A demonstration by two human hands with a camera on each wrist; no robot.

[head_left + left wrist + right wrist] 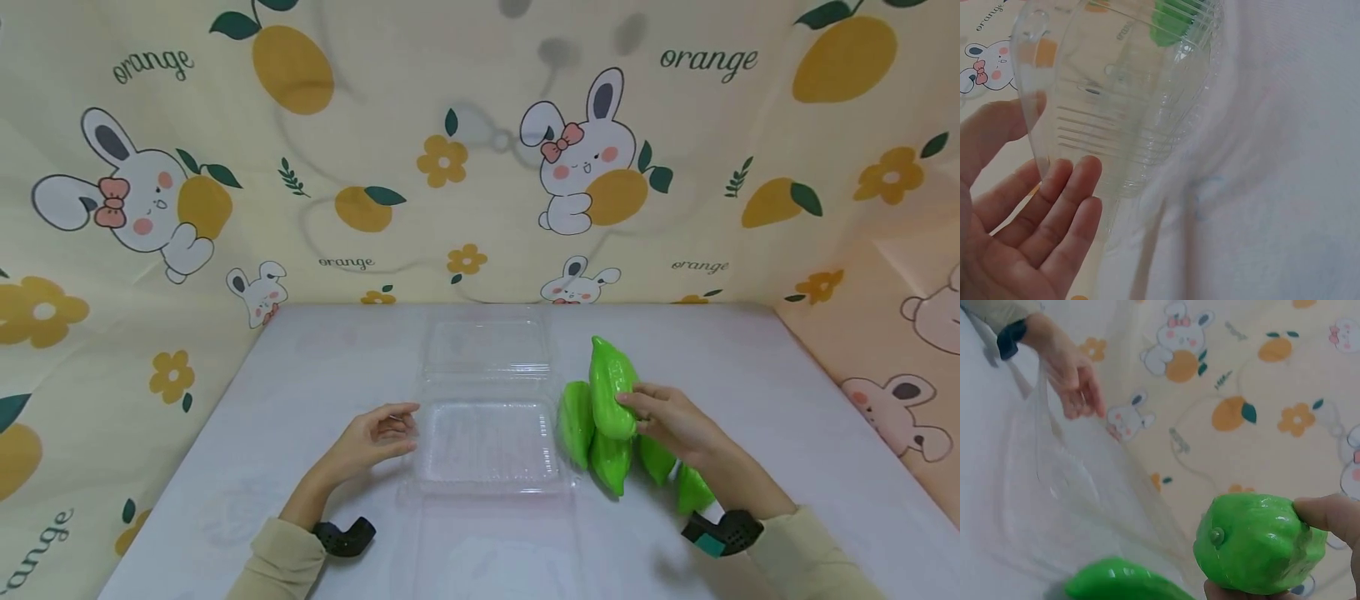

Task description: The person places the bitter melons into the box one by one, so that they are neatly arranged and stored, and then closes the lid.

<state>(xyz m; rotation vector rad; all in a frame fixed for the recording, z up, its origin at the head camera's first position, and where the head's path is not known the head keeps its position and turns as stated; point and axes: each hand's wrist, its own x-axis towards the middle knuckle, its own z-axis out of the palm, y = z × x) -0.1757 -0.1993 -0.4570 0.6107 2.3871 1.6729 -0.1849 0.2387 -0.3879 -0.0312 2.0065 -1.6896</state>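
On a smooth white desk (337, 358), a clear, ribbed, rectangular plastic clamshell container (483, 450), spread open, one half behind the other; just right of it, four glossy lime-green, ridged, tapering vegetable-like pieces (576, 425), resting close together and partly hidden behind the right hand (667, 417) and its load; at the back, a cream fabric backdrop (405, 167) printed with white rabbits, orange fruit and flowers.

On the right, grip closed on a fifth, plump lime-green ridged piece (611, 392), pinched between thumb and fingers, narrow end pointing away, raised above the others; beside the container, not over it. On the left, at the container's near left edge, the left hand (367, 437), grip loose and relaxed, curled round nothing; contact with the plastic impossible to tell.

Progress, as a judgement: early; done, container unfolded and one piece lifted; left, by the look of things, the lifted piece not yet set down, four more on the desk, every visible piece outside the container, and both halves unclosed.
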